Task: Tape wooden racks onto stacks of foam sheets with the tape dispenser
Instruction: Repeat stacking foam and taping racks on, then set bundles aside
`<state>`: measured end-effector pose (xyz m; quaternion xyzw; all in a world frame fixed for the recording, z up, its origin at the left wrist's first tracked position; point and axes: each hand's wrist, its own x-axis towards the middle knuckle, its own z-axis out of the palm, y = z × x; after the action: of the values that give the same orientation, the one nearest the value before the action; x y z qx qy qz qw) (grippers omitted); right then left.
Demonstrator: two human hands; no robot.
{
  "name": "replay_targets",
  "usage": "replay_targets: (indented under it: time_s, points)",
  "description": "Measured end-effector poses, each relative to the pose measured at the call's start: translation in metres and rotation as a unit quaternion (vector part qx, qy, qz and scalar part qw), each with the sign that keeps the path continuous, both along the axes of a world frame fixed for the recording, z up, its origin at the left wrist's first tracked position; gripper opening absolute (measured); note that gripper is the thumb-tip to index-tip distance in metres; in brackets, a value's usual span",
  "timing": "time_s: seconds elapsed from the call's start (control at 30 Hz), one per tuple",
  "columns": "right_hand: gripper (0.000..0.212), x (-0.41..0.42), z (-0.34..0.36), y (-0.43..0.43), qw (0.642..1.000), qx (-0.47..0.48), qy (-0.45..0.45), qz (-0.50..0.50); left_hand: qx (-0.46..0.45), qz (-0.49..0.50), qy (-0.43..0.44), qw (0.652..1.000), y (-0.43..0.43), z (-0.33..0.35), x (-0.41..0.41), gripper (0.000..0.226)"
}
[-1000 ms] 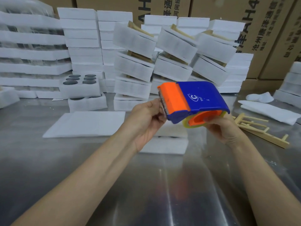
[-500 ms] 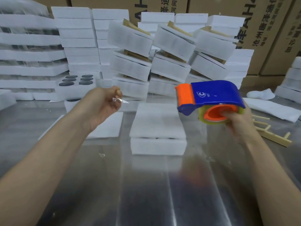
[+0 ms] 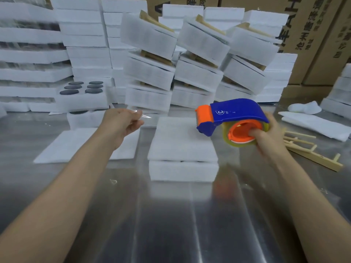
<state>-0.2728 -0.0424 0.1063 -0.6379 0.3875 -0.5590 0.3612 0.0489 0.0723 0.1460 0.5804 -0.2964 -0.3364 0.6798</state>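
A stack of white foam sheets point(image 3: 182, 149) lies in the middle of the metal table point(image 3: 171, 224). Above its right side my right hand point(image 3: 269, 133) grips a blue and orange tape dispenser point(image 3: 231, 118) by its roll, the cutter end pointing left. Left of the stack my left hand point(image 3: 123, 124) is raised and pinches a small scrap of clear tape point(image 3: 144, 115). A wooden rack point(image 3: 311, 150) lies flat on the table to the right of my right hand.
Taped foam bundles with wooden racks point(image 3: 150, 59) are piled behind the stack. Plain foam stacks point(image 3: 85, 35) and cardboard boxes point(image 3: 313, 35) stand further back. A flat foam sheet point(image 3: 76, 145) lies on the left, and a foam tray with dark stones point(image 3: 81, 95) behind it.
My left hand has pulled away from the dispenser to the left with a scrap of tape. My right hand has carried the dispenser to the right and lower, uncovering the foam stack.
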Motion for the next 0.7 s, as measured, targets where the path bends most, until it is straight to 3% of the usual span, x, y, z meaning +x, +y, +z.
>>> replay_targets:
  time_s: [0.17,0.23,0.3,0.43,0.57,0.7]
  points:
    - [0.058,0.005,-0.008,-0.001,0.999,0.011,0.036,0.001,0.053,0.015,0.013,0.998,-0.006,-0.024,0.013,0.016]
    - [0.055,0.005,-0.015,-0.003,0.999,0.029,0.043,0.007,0.087,0.023,-0.039,0.995,-0.01,-0.039,0.013,0.02]
    - [0.054,0.005,-0.021,-0.005,0.998,0.047,0.048,0.012,0.137,0.033,-0.145,0.979,-0.012,-0.053,0.009,0.025]
    - [0.059,0.004,-0.031,-0.008,0.997,0.059,0.044,0.018,0.192,0.038,-0.409,0.891,-0.01,-0.064,-0.004,0.035]
    - [0.061,0.004,-0.037,-0.011,0.995,0.082,0.046,0.031,0.203,0.017,-0.538,0.818,-0.009,-0.07,-0.025,0.002]
    - [0.063,0.005,-0.037,-0.011,0.993,0.088,0.064,0.036,0.244,0.001,-0.626,0.741,-0.013,-0.082,-0.028,0.017]
